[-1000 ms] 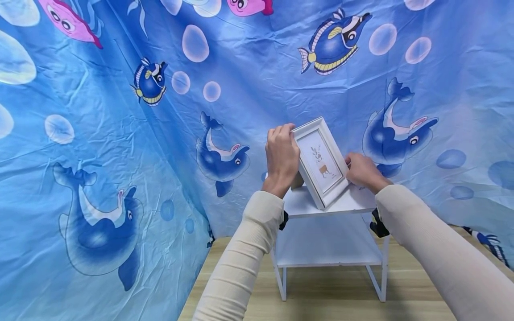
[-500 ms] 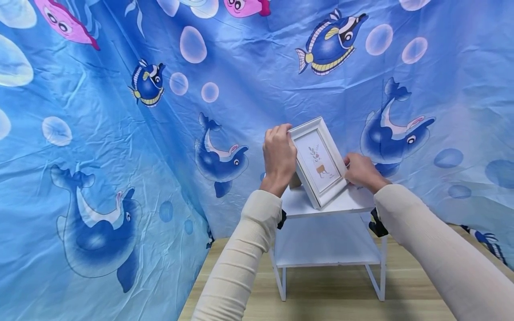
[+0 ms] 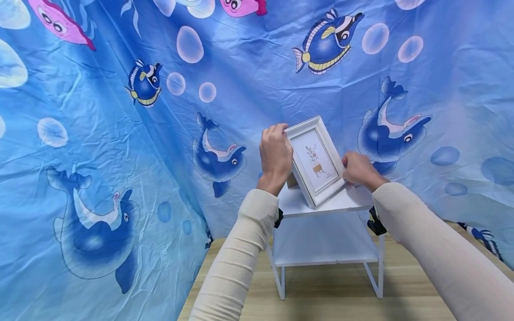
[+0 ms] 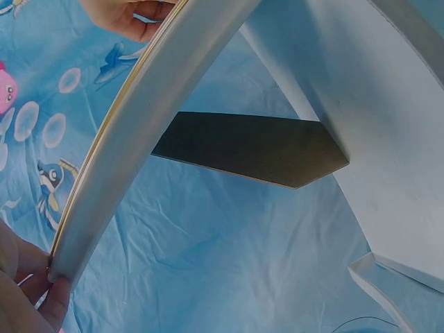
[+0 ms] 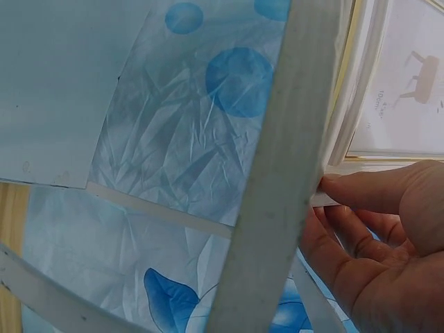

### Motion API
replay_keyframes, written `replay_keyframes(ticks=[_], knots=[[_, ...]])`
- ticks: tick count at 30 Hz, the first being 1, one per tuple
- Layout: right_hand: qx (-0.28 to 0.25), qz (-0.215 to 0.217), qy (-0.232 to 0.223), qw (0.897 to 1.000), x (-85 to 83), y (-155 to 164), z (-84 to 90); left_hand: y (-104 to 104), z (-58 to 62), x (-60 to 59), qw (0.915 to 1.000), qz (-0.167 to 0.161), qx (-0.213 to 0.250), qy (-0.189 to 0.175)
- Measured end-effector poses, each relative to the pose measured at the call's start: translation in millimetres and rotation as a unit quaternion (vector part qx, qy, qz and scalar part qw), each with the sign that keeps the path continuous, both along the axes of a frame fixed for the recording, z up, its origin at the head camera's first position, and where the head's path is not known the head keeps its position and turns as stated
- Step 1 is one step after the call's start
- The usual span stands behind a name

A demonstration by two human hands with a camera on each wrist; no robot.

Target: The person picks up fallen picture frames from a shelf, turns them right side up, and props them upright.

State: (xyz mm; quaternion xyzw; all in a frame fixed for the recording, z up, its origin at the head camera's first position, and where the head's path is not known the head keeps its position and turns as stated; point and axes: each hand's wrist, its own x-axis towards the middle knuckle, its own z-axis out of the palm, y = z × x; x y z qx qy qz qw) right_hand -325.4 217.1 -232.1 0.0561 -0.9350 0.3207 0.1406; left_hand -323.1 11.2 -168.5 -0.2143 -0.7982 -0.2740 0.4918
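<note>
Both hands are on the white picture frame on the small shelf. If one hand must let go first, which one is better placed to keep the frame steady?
Probably the left hand: it grips the picture frame at its top corner. The right hand only pinches the low edge, near the shelf.

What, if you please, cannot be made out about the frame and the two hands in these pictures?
- Frame: its back and stand are hidden in the head view; the left wrist view shows only a dark prop.
- Print's small caption: too small, head view.
- Left hand: fingertips hidden behind the frame's top corner.
- Right hand: cut off by the edge, right wrist view.
- Shelf: rear edge hidden by the frame.
</note>
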Motion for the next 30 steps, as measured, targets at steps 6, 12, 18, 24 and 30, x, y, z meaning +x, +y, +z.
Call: replay_keyframes(ticks=[6, 12, 18, 24, 30], knots=[[-0.002, 0.001, -0.014, 1.000, 1.5, -1, 1.3, -1, -1.7, -2.0, 1.0000, -0.002, -0.001, -0.008], [0.008, 0.001, -0.016, 1.000, 2.7, 1, 3.7, -1, -2.6, -4.9, 1.0000, -0.006, 0.003, -0.006], [0.017, 0.002, -0.030, 0.999, 4.6, 2, 6.4, -1, -2.8, -7.7, 1.0000, -0.001, 0.003, -0.002], [0.017, -0.001, -0.044, 0.999, 4.4, 4, 7.9, -2, -3.2, -9.7, 1.0000, -0.005, 0.002, -0.004], [0.014, -0.002, -0.054, 0.998, 5.6, 4, 9.2, -2, -2.5, -12.0, 0.9998, -0.015, 0.004, -0.015]])
